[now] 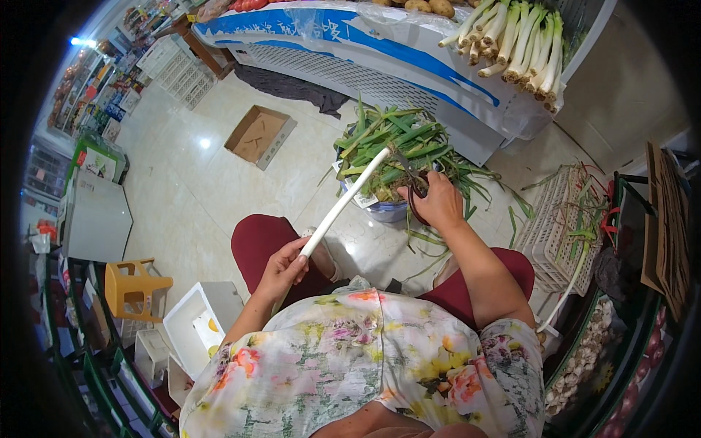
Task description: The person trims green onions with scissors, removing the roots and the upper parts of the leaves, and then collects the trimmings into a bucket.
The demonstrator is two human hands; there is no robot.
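Observation:
My left hand [288, 263] grips a long white leek stalk [345, 198] that angles up to the right, its root end over a blue basin [381, 213] heaped with green leek leaves and trimmings [394, 135]. My right hand [434, 197] holds dark-handled scissors [412, 179], their blades at the upper end of the stalk; whether they touch it I cannot tell. Trimmed leaves spill over the basin's right side.
A display case [350, 55] holds bundled leeks [522, 47] and potatoes [418, 6]. A cardboard box [259, 136] lies on the floor. Around me are a yellow stool [128, 288], foam box [190, 321], white crate [544, 244], garlic [580, 365] and stacked cardboard [664, 233].

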